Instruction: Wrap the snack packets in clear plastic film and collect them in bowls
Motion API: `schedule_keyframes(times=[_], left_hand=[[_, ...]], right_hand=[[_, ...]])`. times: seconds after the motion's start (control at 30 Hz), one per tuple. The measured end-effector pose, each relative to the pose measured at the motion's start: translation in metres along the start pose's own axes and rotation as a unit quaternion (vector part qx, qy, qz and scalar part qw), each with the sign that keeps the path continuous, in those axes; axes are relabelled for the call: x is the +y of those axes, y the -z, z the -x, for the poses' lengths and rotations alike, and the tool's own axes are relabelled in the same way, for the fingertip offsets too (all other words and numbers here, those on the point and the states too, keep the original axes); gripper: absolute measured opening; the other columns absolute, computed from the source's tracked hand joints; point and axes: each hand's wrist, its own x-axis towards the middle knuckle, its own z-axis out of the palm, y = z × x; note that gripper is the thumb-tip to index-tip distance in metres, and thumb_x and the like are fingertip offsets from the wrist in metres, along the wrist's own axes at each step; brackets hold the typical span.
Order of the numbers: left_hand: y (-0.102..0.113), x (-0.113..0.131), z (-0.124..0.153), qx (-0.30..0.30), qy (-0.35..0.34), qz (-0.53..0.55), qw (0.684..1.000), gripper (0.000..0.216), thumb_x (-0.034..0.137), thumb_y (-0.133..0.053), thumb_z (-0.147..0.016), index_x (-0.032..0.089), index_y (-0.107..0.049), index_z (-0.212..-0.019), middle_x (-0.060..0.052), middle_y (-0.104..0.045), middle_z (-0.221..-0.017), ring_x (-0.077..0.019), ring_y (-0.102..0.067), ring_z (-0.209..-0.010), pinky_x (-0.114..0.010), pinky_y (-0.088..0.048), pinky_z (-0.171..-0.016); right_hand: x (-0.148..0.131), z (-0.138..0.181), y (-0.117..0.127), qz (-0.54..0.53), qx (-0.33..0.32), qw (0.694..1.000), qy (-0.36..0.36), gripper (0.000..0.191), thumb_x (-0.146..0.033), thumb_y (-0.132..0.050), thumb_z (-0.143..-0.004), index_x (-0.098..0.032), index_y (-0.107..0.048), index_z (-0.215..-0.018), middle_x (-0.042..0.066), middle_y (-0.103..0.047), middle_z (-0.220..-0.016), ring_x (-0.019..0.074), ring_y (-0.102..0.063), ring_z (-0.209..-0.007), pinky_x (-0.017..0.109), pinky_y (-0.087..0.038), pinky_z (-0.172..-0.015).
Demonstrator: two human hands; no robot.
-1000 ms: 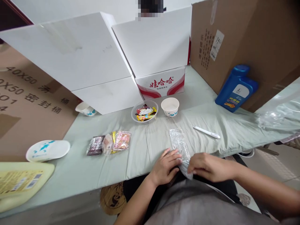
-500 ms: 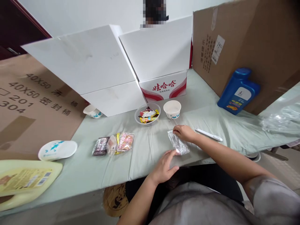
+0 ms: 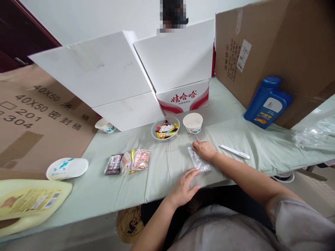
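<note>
A small piece of clear bubble wrap (image 3: pixel 200 164) lies flat near the table's front edge, between both hands. My right hand (image 3: pixel 204 150) rests palm down over its upper right part, with the fingers laid on the wrap. At its lower left edge the fingertips of my left hand (image 3: pixel 186 187) touch it; that hand is open, thumb apart from the fingers. A white pen-like utility knife (image 3: pixel 234 151) lies to the right of my right hand. Beyond the wrap stand a white paper cup (image 3: pixel 193 123) and a clear bowl (image 3: pixel 160 136) of wrapped snacks.
Several wrapped snacks (image 3: pixel 140 159) lie to the left. A paper cup on its side (image 3: pixel 67 168) and a yellow jug (image 3: pixel 28 202) are farther left. White boxes (image 3: pixel 183 96) stand behind, cardboard boxes (image 3: pixel 248 38) at both sides. A blue bottle (image 3: pixel 267 103) stands at right.
My right hand has shifted slightly, its fingers now lying flatter on the bubble wrap. The wrap looks flatter, while my left hand stays at its lower edge. The view has tilted slightly.
</note>
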Motion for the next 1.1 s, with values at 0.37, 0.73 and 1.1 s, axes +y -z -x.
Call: schedule_keyframes(times=[0.37, 0.73, 1.1], left_hand=[[0.012, -0.028, -0.075, 0.122, -0.056, -0.141, 0.981, 0.009, 0.022, -0.06, -0.085, 0.019, -0.064, -0.078, -0.005, -0.064, -0.091, -0.0228, -0.057, -0.101, -0.042, -0.045, -0.092], [0.006, -0.043, -0.07, 0.086, -0.041, -0.172, 0.98, 0.02, 0.021, -0.058, -0.087, 0.021, -0.064, -0.106, -0.006, -0.062, -0.112, -0.0227, -0.053, -0.108, -0.042, -0.042, -0.095], [0.004, -0.038, -0.07, 0.066, -0.05, -0.2, 0.976, 0.028, 0.022, -0.058, -0.086, 0.025, -0.065, -0.113, -0.006, -0.061, -0.119, -0.0247, -0.05, -0.113, -0.045, -0.039, -0.098]], right_hand=[[0.001, 0.002, -0.003, 0.009, 0.015, 1.0, 0.008, 0.031, -0.034, -0.035, -0.1, -0.015, -0.059, -0.107, 0.013, -0.066, -0.102, 0.0208, -0.063, -0.084, 0.029, -0.039, -0.068], [0.012, 0.058, 0.019, -0.081, 0.122, 0.967, 0.207, 0.033, -0.041, -0.052, -0.093, -0.016, -0.062, -0.111, 0.014, -0.061, -0.112, 0.0252, -0.051, -0.105, 0.04, -0.041, -0.092], [-0.011, 0.135, -0.03, -0.112, 0.19, 0.961, 0.167, 0.028, -0.022, -0.044, -0.096, -0.016, -0.059, -0.119, 0.014, -0.063, -0.112, 0.0234, -0.055, -0.108, 0.041, -0.048, -0.09]])
